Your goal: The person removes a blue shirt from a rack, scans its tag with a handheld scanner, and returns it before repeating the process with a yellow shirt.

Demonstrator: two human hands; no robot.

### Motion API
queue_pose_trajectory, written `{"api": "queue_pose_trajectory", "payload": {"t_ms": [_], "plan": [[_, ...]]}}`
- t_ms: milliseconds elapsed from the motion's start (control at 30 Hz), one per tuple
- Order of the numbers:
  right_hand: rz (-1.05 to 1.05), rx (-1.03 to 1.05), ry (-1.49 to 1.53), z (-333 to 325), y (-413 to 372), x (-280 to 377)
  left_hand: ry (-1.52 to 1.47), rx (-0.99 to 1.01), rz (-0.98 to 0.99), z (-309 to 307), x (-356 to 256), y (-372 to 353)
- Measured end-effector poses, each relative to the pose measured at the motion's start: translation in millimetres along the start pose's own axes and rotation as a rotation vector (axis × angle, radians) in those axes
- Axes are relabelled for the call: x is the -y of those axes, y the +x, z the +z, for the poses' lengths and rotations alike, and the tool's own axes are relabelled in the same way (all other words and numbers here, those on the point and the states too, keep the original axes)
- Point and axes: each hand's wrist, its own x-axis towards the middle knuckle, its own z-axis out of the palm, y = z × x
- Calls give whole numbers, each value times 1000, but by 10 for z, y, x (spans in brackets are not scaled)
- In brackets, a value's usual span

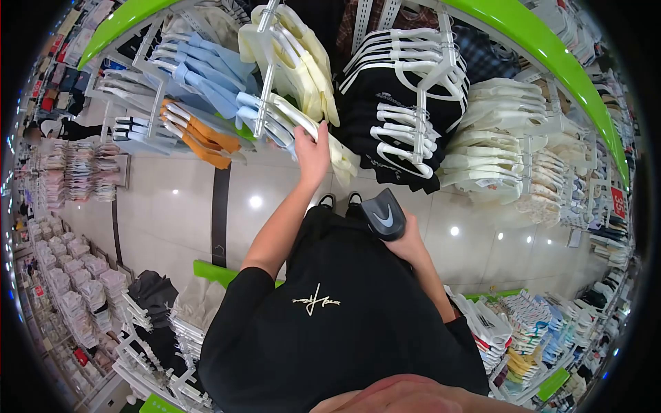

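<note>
My left hand (313, 157) reaches up to the rack, thumb and fingers closed at the edge of a pale yellow garment (342, 160) on a white hanger (293, 110). More pale yellow clothes (303, 65) hang behind it, and light blue shirts (210, 72) hang to the left. In my right hand (409, 242), held low by my waist, is a dark grey handheld scanner (383, 215) with a light curved mark. My fingers wrap its lower end and are partly hidden.
Black tops (385, 103) and cream clothes (492, 138) hang right of my left hand. Orange garments (200, 134) hang at left. Green-edged racks (544, 34) curve overhead. Behind me stand more racks with folded and hanging clothes (527, 330). Pale tiles (268, 206) cover the floor.
</note>
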Motion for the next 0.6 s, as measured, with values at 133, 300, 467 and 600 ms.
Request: {"api": "queue_pose_trajectory", "payload": {"t_ms": [133,300,467,600], "plan": [[6,-66,4,22,-65,-3,120,-33,102,56,42,341],[29,-97,-38,38,-123,50,254,-33,189,209,-14,597],[30,-121,-45,16,-148,32,340,-9,217,356,-149,908],[27,-143,-30,10,-141,-22,406,-35,252,435,-203,1218]]}}
